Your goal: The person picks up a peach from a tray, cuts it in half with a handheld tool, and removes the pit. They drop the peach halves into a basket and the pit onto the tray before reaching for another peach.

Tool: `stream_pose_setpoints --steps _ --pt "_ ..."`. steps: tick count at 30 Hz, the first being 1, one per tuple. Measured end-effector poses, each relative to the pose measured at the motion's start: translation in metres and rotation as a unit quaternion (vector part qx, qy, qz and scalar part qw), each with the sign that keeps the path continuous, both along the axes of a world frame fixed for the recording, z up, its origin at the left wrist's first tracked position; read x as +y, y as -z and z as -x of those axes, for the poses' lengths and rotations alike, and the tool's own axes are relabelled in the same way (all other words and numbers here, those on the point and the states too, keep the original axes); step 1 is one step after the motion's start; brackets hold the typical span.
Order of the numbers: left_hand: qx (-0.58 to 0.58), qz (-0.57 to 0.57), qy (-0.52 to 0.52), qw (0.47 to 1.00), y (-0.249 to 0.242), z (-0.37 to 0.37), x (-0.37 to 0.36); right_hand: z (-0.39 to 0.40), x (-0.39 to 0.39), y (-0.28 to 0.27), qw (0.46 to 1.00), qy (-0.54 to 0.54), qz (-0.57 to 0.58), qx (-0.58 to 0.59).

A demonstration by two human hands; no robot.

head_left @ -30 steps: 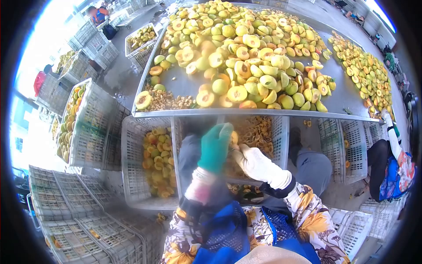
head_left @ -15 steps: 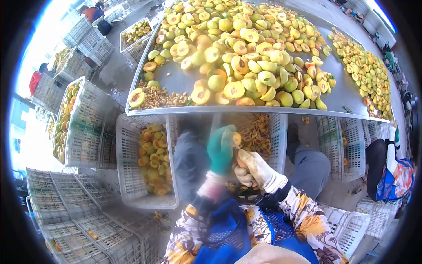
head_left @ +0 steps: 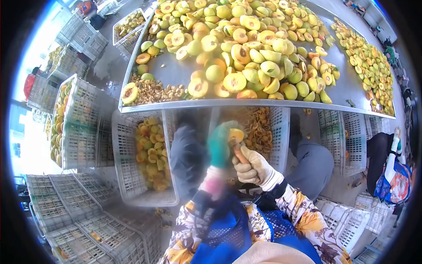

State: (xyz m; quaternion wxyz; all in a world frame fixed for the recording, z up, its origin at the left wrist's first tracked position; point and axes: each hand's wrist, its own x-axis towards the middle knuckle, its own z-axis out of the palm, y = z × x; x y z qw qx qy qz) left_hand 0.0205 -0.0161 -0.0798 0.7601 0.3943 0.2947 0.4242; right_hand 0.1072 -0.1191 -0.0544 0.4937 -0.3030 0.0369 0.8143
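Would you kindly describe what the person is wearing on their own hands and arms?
The left hand wears a green glove, with a blurred white and pink cuff at the wrist. The right hand wears an off-white glove with a white cuff. A dark band follows each cuff. Both sleeves are pale, printed with yellow-orange flowers and dark leaves.

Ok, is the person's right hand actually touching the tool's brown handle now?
Touching. The head view shows the right hand closed around the brown handle, which sticks out of the grip towards the fruit half.
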Motion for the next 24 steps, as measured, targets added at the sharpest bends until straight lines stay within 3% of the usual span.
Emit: stream_pose_setpoints --steps 2,4,5,6,7,8,9,10,13,14,16,19,20,21,22,24 --pt "-0.048 0.021 -0.028 0.998 -0.017 0.0 0.001 0.006 -0.006 0.01 0.992 0.051 -0.067 0.089" --pt "-0.157 0.173 -0.049 0.971 -0.019 0.006 0.027 0.009 -0.01 0.008 0.979 0.081 -0.139 0.122" --pt "-0.138 0.21 -0.151 0.956 -0.026 0.02 0.046 0.008 -0.016 -0.002 0.987 0.102 -0.119 -0.034" --pt "-0.04 0.104 -0.253 0.961 -0.028 0.041 0.062 0.004 -0.014 0.003 0.959 0.101 -0.079 -0.252" --pt "0.029 -0.041 -0.296 0.954 -0.029 0.069 0.076 -0.001 -0.014 0.012 0.883 0.102 -0.035 -0.457" --pt "0.121 -0.129 -0.28 0.944 -0.04 0.1 0.09 -0.014 -0.02 0.041 0.726 0.013 -0.075 -0.683" --pt "0.243 -0.17 -0.202 0.933 -0.037 0.138 0.104 -0.025 -0.02 0.056 0.507 -0.074 -0.111 -0.851" --pt "0.36 -0.205 -0.121 0.902 -0.033 0.167 0.114 -0.03 -0.028 0.069 0.472 -0.058 -0.127 -0.871" --pt "0.354 -0.067 -0.228 0.904 -0.031 0.195 0.132 -0.035 -0.027 0.065 0.688 -0.027 -0.045 -0.724" --pt "0.376 -0.12 -0.235 0.888 -0.025 0.198 0.137 -0.035 -0.025 0.06 0.757 -0.034 0.029 -0.652" --pt "0.415 -0.22 -0.248 0.847 0.002 0.204 0.144 -0.038 -0.02 0.063 0.759 -0.032 0.004 -0.651" --pt "0.617 -0.458 -0.25 0.589 0.08 0.244 0.149 -0.042 -0.018 0.068 0.754 -0.04 -0.019 -0.655" --pt "0.594 -0.276 -0.254 0.712 0.088 0.254 0.145 -0.045 -0.017 0.067 0.749 -0.04 -0.023 -0.661" --pt "0.54 -0.081 -0.245 0.801 0.094 0.263 0.138 -0.047 -0.016 0.063 0.76 -0.023 -0.012 -0.649" --pt "0.459 0.119 -0.223 0.851 0.102 0.273 0.131 -0.048 -0.016 0.058 0.771 -0.007 0.0 -0.636" --pt "0.45 0.133 -0.163 0.868 0.123 0.295 0.114 -0.048 -0.019 0.059 0.791 -0.004 0.043 -0.61"
